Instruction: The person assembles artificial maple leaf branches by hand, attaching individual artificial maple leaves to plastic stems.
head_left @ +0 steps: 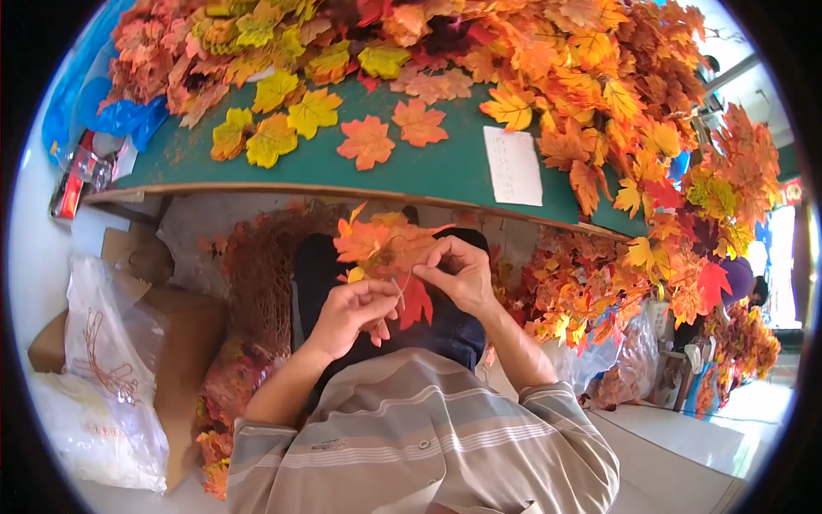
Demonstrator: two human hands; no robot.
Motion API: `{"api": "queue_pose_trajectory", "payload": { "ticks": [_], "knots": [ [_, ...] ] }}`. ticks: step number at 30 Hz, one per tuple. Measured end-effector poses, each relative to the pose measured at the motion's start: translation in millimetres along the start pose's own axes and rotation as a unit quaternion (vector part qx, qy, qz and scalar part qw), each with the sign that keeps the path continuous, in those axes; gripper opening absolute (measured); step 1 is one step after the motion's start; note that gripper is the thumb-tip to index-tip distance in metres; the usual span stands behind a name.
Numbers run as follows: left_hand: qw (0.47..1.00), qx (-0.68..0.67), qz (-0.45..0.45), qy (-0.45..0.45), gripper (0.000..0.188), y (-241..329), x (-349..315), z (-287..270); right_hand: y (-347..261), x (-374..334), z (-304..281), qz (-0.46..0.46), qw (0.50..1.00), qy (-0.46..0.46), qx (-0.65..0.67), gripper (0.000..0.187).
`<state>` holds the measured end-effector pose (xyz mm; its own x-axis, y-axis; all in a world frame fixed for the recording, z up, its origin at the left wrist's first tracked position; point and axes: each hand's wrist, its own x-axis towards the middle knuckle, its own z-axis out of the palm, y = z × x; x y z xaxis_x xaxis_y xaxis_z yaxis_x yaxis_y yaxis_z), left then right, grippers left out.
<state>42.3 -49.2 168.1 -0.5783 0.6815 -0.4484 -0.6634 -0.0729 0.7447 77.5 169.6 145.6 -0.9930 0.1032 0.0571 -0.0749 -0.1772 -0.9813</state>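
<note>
Over my lap I hold a bunch of orange, yellow and red artificial maple leaves (390, 246). My left hand (349, 315) is closed, its thumb and forefinger pinching a thin pale stem or strip below the bunch. My right hand (461, 272) pinches at the stems from the other side, with thumb and forefinger together. A red leaf (415, 303) hangs between the two hands. The fingers hide exactly how the stems meet.
A green table (325, 163) ahead bears heaped maple leaves (591, 51), several loose ones and a paper sheet (514, 166). A red tool (67, 195) lies at its left end. Plastic bags (107, 377) and a cardboard box (193, 343) stand left; more leaf bunches (565, 283) fill the right.
</note>
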Motion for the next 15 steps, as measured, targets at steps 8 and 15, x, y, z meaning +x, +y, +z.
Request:
{"api": "queue_pose_trajectory", "payload": {
  "ticks": [8, 15],
  "knots": [
    [0.857, 0.416, 0.272, 0.138, 0.016, -26.9, 20.1, -1.9, 17.4, -2.7, 1.4, 0.037, 0.998, 0.026, -0.033, 0.014],
    [0.95, 0.272, 0.093, 0.124, 0.015, -31.3, 27.8, -1.7, 6.1, 6.5, 9.8, 0.019, 0.992, 0.012, -0.124, 0.016]
  ]
}}
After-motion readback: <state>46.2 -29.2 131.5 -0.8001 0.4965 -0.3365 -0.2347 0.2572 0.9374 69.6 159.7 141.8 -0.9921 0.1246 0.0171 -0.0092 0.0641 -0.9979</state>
